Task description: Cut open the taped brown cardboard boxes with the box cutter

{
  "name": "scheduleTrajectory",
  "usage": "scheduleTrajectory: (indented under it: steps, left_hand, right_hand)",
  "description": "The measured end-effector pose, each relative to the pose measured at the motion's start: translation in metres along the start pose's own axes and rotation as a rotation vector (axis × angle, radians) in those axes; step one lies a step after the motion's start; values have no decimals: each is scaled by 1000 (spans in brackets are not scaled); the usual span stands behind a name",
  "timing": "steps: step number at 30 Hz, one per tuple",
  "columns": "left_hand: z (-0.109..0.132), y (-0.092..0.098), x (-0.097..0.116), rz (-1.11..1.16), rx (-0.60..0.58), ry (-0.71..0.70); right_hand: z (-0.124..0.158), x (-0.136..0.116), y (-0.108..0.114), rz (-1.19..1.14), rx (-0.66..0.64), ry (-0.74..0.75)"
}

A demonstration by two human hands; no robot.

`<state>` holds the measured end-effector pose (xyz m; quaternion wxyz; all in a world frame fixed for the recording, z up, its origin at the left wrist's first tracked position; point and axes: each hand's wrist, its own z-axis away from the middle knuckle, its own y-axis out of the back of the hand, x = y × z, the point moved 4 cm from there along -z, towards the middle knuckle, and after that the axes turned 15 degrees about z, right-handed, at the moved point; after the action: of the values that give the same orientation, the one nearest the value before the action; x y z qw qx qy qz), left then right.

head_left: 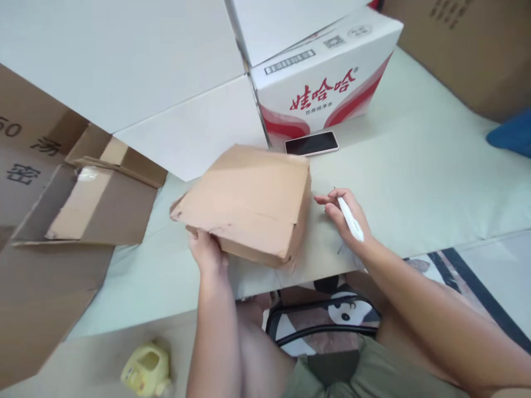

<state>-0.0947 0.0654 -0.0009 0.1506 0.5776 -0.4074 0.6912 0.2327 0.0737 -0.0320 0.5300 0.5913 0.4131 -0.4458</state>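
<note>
A small brown cardboard box (249, 202) lies on the pale table (415, 182) in front of me, its flaps shut. My left hand (206, 251) grips the box's near left edge, fingers under it. My right hand (344, 215) rests on the table just right of the box and is closed on a white pen-shaped cutter (350, 221), its tip pointing away from me. A dark phone (311, 143) lies face up behind the box.
A white carton with red print (323, 83) stands behind the phone, next to large white boxes (124, 66). Flattened and open brown cartons (83, 199) lie at the left. A yellow tape dispenser (146, 369) sits near the front edge. A blue object (512, 132) is far right.
</note>
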Motion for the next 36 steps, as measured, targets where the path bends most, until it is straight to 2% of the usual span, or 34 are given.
scheduleTrajectory:
  steps: [2,7,10,15,19,25,29,36]
  left_hand:
    - [-1,0,-2,16,30,-10]
    - [2,1,-9,-58,8,40]
    - [3,1,-9,-73,39,24]
    - [6,-2,-10,-31,4,58]
    - [6,-5,-13,-41,-18,135]
    - [9,-10,-13,-32,1,236]
    - [9,-12,-13,-13,0,236]
    - [3,-7,-18,-9,-38,202]
  right_hand:
    - [-2,2,-2,-34,-7,-21]
    - [-2,10,-5,-120,-71,-45]
    - [0,13,-7,-97,-87,-22]
    - [0,12,-12,-48,-147,-7]
    - [0,5,-14,40,-258,-4]
    - [4,-6,-17,287,-342,55]
    - [6,-7,-22,424,-349,104]
    - [6,-3,-25,456,-331,159]
